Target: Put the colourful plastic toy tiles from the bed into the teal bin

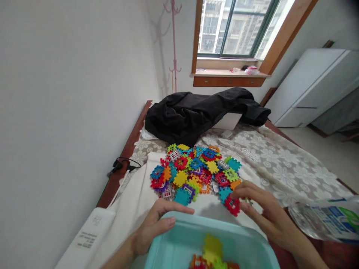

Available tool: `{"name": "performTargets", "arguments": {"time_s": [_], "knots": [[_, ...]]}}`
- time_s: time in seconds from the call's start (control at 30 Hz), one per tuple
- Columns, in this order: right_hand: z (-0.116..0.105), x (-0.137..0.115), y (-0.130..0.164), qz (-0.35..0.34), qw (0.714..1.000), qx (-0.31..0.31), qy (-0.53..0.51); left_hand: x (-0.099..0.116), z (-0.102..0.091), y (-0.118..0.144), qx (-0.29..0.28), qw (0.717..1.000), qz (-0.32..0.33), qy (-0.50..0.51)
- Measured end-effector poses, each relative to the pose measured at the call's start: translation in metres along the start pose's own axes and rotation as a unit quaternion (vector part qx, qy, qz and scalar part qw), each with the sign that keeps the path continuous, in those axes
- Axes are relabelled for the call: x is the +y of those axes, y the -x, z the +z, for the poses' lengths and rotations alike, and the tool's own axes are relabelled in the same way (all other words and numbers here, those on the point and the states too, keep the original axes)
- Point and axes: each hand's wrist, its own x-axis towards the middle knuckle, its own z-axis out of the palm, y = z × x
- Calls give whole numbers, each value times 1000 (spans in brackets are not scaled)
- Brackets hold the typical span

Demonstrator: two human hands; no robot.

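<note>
A light turquoise plastic bin (218,220) is at the bottom of the view, with a yellow interlocking tile (212,248) and a few red, orange and green ones inside. My left hand (157,222) grips its far left rim, thumb on the inside and fingers along the outside. Beyond it, on white cloth, lies a heap of colourful notched plastic tiles (181,179), some shaped like window frames. At the heap's right edge, my right hand (262,209) hovers with thumb and fingers apart. Its fingertips are beside a red tile (232,204); whether they touch it I cannot tell.
Black fabric (190,112) covers part of a white box (228,121) behind the heap. A clear bottle (322,220) with a label lies at right. On the left are a white power-bank-like block (89,233), a black cable (120,164) and the wall (70,93).
</note>
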Motion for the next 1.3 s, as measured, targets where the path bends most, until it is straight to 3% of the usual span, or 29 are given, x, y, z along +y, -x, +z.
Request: {"name": "performTargets", "arguments": {"time_s": [0.17,0.37,0.53,0.7,0.83,0.9,1.0,1.07,1.13,1.2,1.3], "knots": [[17,71,27,34,970,-16,238,0,0,-1,-4,1000,8,-2],[46,88,24,16,967,7,254,7,2,0,17,999,-1,-28],[59,79,-4,-37,979,-18,198,7,3,-1,19,999,17,-31],[57,63,-37,-71,985,-17,156,5,3,-1,17,999,21,-18],[60,52,-51,-112,990,-49,64,6,3,-1,19,999,24,-29],[62,50,-52,-90,995,-51,15,7,3,-1,17,999,22,-26],[60,46,-49,-4,996,-19,-84,8,4,-1,15,1000,18,-20],[52,36,-45,55,983,23,-176,8,4,-1,16,1000,16,-17],[39,18,-40,71,959,49,-271,7,5,-1,14,1000,14,-9],[26,-5,-34,47,946,21,-319,6,4,-1,8,1000,11,9],[9,-28,-30,-2,962,-84,-258,5,3,-1,2,1000,9,18]]}}
